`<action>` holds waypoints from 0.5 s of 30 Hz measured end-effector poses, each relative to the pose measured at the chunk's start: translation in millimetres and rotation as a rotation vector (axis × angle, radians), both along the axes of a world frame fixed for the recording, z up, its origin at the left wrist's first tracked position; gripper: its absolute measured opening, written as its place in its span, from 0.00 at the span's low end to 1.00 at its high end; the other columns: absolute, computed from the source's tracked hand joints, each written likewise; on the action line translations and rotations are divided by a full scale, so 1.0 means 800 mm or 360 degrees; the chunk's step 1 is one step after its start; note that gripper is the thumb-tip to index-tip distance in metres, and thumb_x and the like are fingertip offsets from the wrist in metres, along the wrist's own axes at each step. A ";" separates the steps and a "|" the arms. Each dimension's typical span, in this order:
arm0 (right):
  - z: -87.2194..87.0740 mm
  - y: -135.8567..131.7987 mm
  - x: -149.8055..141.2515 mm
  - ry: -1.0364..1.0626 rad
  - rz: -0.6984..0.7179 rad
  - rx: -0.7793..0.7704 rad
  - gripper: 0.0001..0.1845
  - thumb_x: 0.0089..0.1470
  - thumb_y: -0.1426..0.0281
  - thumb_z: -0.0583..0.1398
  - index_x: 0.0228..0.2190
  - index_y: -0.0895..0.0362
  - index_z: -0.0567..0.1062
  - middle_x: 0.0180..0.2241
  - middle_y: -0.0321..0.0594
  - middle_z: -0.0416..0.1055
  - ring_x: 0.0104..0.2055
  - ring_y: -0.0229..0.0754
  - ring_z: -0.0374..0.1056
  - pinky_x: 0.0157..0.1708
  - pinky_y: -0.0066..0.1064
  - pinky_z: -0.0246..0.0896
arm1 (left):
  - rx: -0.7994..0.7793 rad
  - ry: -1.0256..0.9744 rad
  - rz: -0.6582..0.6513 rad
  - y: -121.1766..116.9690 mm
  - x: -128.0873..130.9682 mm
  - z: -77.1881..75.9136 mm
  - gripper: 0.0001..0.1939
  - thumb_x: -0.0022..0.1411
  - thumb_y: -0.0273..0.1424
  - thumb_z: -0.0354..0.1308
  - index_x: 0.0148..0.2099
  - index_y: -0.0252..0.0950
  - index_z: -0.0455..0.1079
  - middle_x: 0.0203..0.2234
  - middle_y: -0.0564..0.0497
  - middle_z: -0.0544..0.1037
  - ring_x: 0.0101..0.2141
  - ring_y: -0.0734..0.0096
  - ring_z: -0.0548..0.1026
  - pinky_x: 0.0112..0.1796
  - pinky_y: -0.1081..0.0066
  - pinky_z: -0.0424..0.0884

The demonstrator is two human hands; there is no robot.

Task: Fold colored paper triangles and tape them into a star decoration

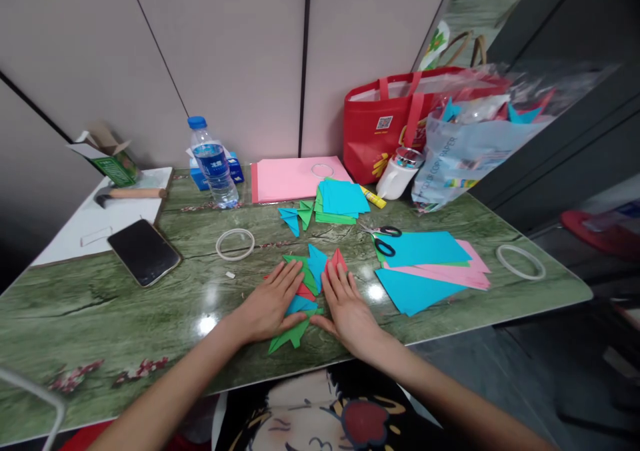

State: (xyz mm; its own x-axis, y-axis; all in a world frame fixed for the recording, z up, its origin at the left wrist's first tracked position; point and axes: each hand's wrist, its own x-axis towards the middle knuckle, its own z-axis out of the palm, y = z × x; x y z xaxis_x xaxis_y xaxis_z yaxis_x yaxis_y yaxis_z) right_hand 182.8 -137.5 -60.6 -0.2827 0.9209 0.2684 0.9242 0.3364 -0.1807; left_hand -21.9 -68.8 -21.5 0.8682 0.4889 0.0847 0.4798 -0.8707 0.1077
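Head view, noted from beside the tabletop [200, 357]: folded paper pieces [303, 304] lie at lower centre of the frame, between and partly under the hands. Left hand [270, 307] and right hand [350, 317] rest flat, gripping nothing, thumbs nearly meeting. Lowest green piece [295, 334] slants lower left to upper right, nearer the left. Overlaps beneath the palms: cannot tell.

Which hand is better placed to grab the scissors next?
Probably the right hand: it lies nearer the black-handled scissors, while the left hand is farther off. Both rest over the folded paper pieces.
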 end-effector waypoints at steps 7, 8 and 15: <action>0.010 0.010 0.008 0.0085 0.0039 -0.0097 0.43 0.49 0.55 0.61 0.57 0.71 0.59 0.61 0.68 0.48 0.65 0.65 0.36 0.57 0.58 0.46 | 0.0001 0.0010 0.0078 -0.004 0.004 0.000 0.36 0.64 0.50 0.41 0.63 0.27 0.51 0.62 0.35 0.52 0.63 0.55 0.46 0.61 0.55 0.47; 0.014 0.013 0.012 0.0120 0.0081 -0.0125 0.43 0.48 0.56 0.62 0.57 0.70 0.59 0.61 0.67 0.48 0.65 0.64 0.36 0.57 0.57 0.48 | -0.0009 0.0020 0.0103 -0.005 0.005 0.000 0.36 0.64 0.49 0.41 0.63 0.27 0.51 0.62 0.35 0.52 0.63 0.54 0.46 0.60 0.55 0.48; 0.029 0.022 0.005 0.0354 0.0031 -0.0121 0.27 0.58 0.69 0.52 0.58 0.64 0.60 0.62 0.59 0.49 0.66 0.53 0.39 0.59 0.53 0.47 | -0.0083 -0.0040 0.0314 -0.019 0.025 -0.005 0.37 0.63 0.50 0.43 0.63 0.26 0.50 0.62 0.33 0.52 0.63 0.52 0.46 0.60 0.52 0.48</action>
State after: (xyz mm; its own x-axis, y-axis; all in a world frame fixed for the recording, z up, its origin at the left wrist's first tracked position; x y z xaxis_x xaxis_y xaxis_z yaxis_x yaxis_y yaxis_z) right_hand 186.4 -119.9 -37.1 -0.2423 0.9358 0.2559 0.8523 0.3313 -0.4047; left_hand -1.9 -84.0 -25.6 0.7529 0.6538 0.0751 0.6374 -0.7528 0.1643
